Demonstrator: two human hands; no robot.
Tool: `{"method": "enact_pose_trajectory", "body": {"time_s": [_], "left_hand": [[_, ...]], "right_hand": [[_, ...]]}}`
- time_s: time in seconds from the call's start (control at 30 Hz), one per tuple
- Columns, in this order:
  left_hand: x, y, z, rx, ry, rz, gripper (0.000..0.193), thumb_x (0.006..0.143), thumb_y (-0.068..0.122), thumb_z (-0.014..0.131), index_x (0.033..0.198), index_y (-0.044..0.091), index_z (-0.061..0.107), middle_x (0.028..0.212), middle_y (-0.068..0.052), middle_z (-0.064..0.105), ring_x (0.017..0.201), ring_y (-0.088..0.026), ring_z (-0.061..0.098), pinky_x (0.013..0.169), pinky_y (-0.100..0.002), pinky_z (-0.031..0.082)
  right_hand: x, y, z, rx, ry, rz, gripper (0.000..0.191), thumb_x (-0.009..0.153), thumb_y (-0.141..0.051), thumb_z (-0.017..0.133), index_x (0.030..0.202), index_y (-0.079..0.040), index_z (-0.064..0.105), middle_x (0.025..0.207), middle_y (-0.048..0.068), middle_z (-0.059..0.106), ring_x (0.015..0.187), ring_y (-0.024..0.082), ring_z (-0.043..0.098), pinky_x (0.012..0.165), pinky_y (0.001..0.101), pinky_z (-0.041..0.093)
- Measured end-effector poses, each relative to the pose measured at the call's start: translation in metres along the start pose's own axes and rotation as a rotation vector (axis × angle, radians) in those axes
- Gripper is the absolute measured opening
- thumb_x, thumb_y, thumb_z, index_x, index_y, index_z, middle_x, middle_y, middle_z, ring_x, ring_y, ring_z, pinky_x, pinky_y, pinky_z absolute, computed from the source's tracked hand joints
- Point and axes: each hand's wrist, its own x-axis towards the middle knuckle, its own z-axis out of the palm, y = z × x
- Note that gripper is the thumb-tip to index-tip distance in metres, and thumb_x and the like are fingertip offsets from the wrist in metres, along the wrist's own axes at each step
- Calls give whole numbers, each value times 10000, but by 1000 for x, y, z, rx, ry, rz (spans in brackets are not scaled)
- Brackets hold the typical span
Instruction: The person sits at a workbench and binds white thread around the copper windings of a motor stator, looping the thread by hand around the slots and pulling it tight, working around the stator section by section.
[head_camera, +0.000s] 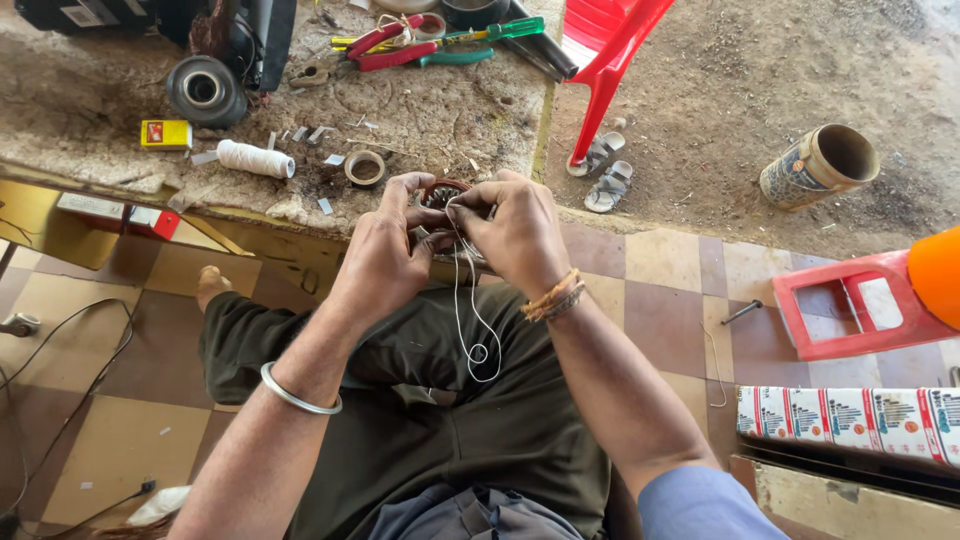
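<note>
At the surface's front edge, above the lap, the left hand (385, 255) closes around a round motor winding (443, 196) with copper coils, fingers curled on its rim. The right hand (515, 235) pinches white cord (468, 315) against it; the cord loops down over the lap. Tying well, I judge, means steady tension and a firm grip on the ring. Right, on the dirt, a cardboard tube (815, 167) lies tipped, apparently empty.

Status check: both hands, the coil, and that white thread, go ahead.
Left hand and right hand both gripping the copper-wound coil. White thread loops down over the lap. Nothing blocking.
</note>
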Motion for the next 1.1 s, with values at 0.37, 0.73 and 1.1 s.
{"method": "enact_pose_trajectory", "body": {"time_s": [0.37,0.73,1.1], "left_hand": [[3,-1,-4,162,-17,93,512,842,-51,696,1310,-5,495,1002,-144,786,1015,-315,756,832,-388,567],[4,-2,-6,181,-23,138,417,831,-68,682,1234,-18,585,1029,-167,778,1011,-307,756,834,-366,574],[3,3,7,84,-59,158,243,892,-70,710,1118,11,743,1097,-111,785,1041,-188,768,895,-305,611]], "right_hand": [[-10,5,18,-97,435,-340,82,927,-58,790,989,-52,736,933,73,665,853,213,674,766,333,553],[-57,-49,-49,1110,681,-120,45,1085,-75,632,1081,-32,618,900,83,673,694,129,651,553,266,535],[-137,-35,-126,1997,-373,-971,279,1134,-295,437,965,-175,624,840,45,585,611,183,570,481,341,457]]}}
